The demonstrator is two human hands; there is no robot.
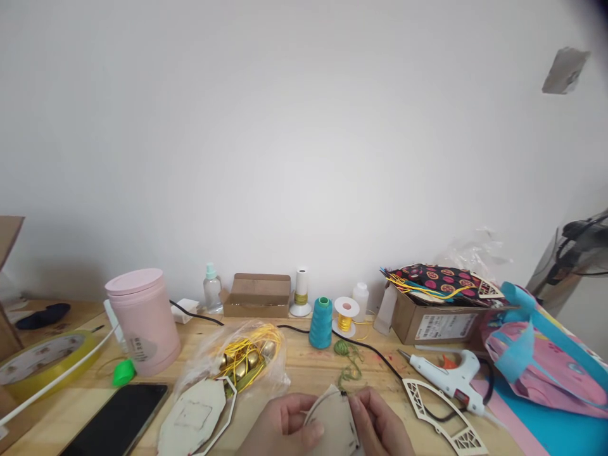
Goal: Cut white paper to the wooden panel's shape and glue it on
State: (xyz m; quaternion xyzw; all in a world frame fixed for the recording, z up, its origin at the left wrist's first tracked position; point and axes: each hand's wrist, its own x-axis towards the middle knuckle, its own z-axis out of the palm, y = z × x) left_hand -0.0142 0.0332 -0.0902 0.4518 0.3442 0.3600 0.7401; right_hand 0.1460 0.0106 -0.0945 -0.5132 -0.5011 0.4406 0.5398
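Low in the middle of the head view, my left hand (292, 427) grips a pale, beige flat piece (335, 421) with a curved edge and dark marks on its right side. My right hand (380, 425) pinches at that piece's upper right edge, by a small black spot; what lies between its fingertips is too small to make out. A loose green cord (350, 367) lies on the table just beyond the piece. Left of my hands rests a cream octagonal panel (192, 418) with a thin octagonal frame (230, 411) beside it.
A clear bag of gold bells and yellow cord (247, 358) lies behind the panel. A teal thread cone (321, 324) and yellow spool (345, 316) stand ahead. At right are a glue gun (449, 377), cut-out fan-shaped frame (441, 415) and full carton (437, 320); at left, a phone (116, 421) and pink cup (145, 323).
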